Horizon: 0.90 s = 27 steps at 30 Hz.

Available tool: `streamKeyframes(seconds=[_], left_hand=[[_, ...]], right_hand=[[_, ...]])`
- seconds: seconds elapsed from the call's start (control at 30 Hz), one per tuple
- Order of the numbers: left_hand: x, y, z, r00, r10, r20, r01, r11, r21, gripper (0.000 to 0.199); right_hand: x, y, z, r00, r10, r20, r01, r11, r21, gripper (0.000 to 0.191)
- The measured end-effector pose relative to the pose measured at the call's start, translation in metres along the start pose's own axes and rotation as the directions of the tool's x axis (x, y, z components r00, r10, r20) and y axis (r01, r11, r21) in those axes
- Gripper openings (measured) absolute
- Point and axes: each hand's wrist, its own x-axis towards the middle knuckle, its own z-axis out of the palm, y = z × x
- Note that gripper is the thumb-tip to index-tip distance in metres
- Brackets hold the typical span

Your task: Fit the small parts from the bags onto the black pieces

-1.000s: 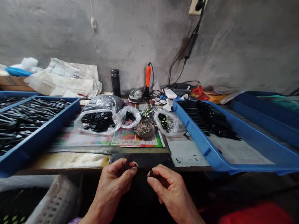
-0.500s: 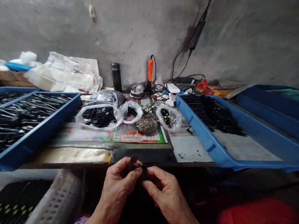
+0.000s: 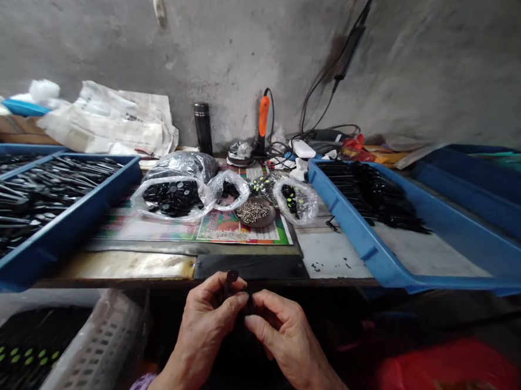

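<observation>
As the two hands have drawn closer together than they were a second ago, the left hand (image 3: 203, 327) and right hand (image 3: 289, 344) now almost meet just below the front edge of the work surface (image 3: 128, 264). The left fingers (image 3: 223, 298) are clamped on a small black part (image 3: 231, 281), which stands nearly upright at the middle of the view, its long axis pointing to about 12 o'clock. The right fingers (image 3: 264, 323) curl in beside it, just apart from the left ones; whether they pinch something dark is too shadowed to tell.

At 10 o'clock from the hands, a blue plastic tray (image 3: 64, 233) holds many long black pieces in rows. At 2 o'clock, a second blue tray (image 3: 363, 242) carries black strips bunched along its far end. At 12 o'clock, clear plastic bags (image 3: 172, 198) hold round black parts, beside a small dish (image 3: 253, 213) of tiny metal pins. Further back at 12 o'clock stands an orange-handled tool (image 3: 263, 116) with its cord. At 8 o'clock, a white plastic basket (image 3: 101, 350) sits beside black pieces with green dots (image 3: 12, 356), and a red bag (image 3: 448, 371) lies at 4 o'clock.
</observation>
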Motion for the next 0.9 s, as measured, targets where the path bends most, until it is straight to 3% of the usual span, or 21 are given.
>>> streamKeyframes(seconds=[0.27, 0.5, 0.73, 0.9], left_hand=[[0.0, -0.002, -0.003, 0.999, -0.015, 0.03, 0.015, 1.0, -0.015, 0.026], [0.004, -0.009, -0.003, 1.0, 0.025, 0.016, -0.025, 0.999, 0.026, 0.024], [0.006, -0.01, -0.004, 0.997, -0.06, 0.042, 0.06, 0.998, -0.01, 0.03], [0.0, -0.009, -0.007, 0.998, -0.049, 0.024, 0.05, 0.998, -0.029, 0.04]], right_hand=[[-0.001, 0.006, 0.006, 1.0, 0.016, 0.005, -0.016, 1.0, 0.026, 0.015], [-0.003, 0.015, 0.022, 0.995, 0.028, -0.098, -0.027, 1.0, 0.01, 0.021], [-0.005, 0.018, 0.02, 0.989, 0.145, -0.031, -0.139, 0.981, 0.135, 0.029], [-0.006, 0.019, 0.017, 0.984, 0.175, -0.019, -0.169, 0.97, 0.173, 0.028]])
